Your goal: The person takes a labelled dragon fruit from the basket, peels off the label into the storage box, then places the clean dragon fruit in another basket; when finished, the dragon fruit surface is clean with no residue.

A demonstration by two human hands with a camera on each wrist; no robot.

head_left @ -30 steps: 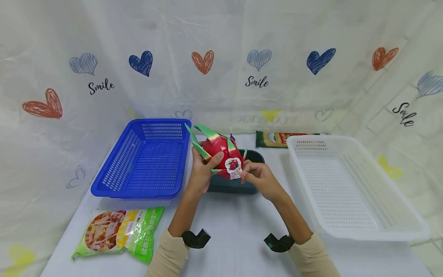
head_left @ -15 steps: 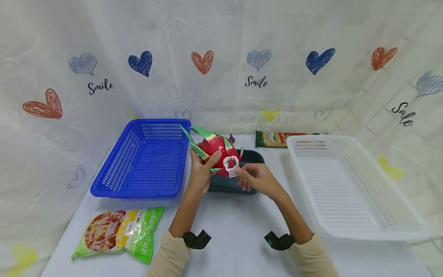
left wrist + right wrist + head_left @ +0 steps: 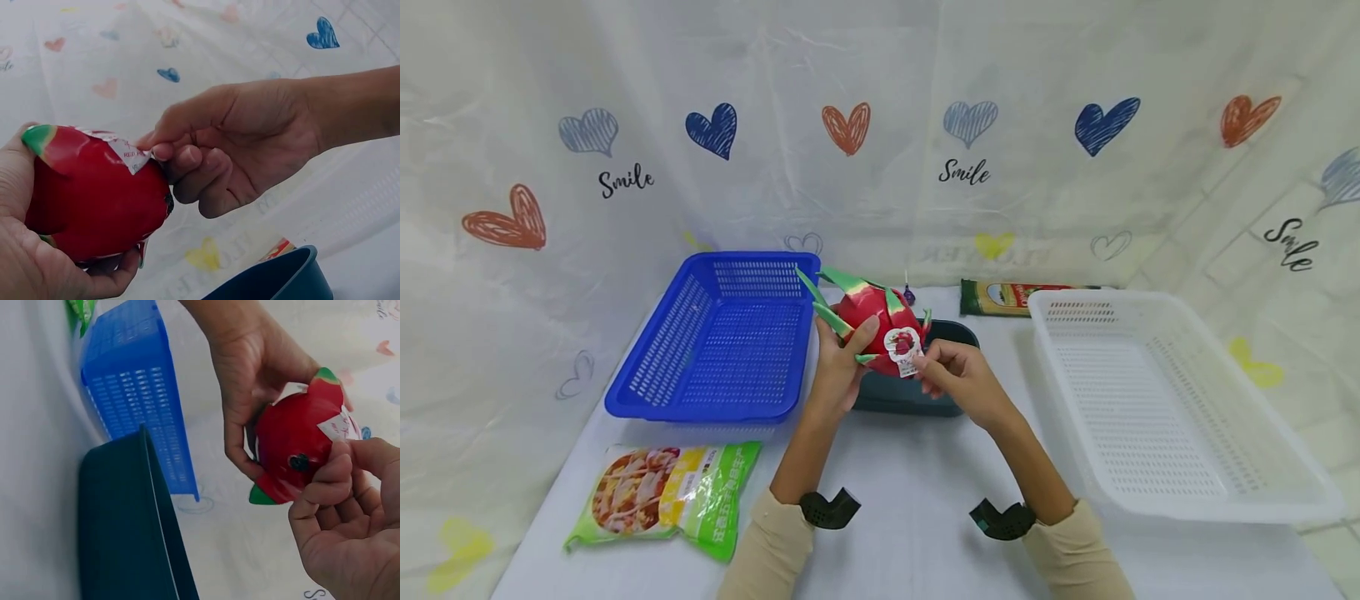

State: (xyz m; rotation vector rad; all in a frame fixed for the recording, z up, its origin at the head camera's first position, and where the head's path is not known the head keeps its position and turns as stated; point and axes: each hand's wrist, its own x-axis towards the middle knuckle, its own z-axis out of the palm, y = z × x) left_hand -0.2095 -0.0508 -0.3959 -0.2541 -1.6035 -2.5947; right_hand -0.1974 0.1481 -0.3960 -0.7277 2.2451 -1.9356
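My left hand (image 3: pixel 842 367) grips a red dragon fruit (image 3: pixel 872 312) with green-tipped scales, thumb on its near side, raised over a dark green bin (image 3: pixel 917 400). A white label (image 3: pixel 902 346) with a fruit picture sits on the fruit's right side. My right hand (image 3: pixel 958 375) pinches the label's lower corner between thumb and forefinger. In the left wrist view that label corner (image 3: pixel 132 156) stands lifted off the red skin at the fingertips. The right wrist view shows the fruit's dark round end (image 3: pixel 300 462) beside the pinching fingers.
A blue basket (image 3: pixel 715 408) stands on the left, with a green food bag (image 3: pixel 662 496) in front of it. To the right is a white basket (image 3: pixel 1075 417). Behind lie a pasta packet (image 3: pixel 1000 298) and a small purple object (image 3: pixel 909 295) near the curtain.
The right fingers shifted from the label's edge, opened a little, then pinched its lower corner again. The fruit moved slightly left and back. The head view has tilted a little.
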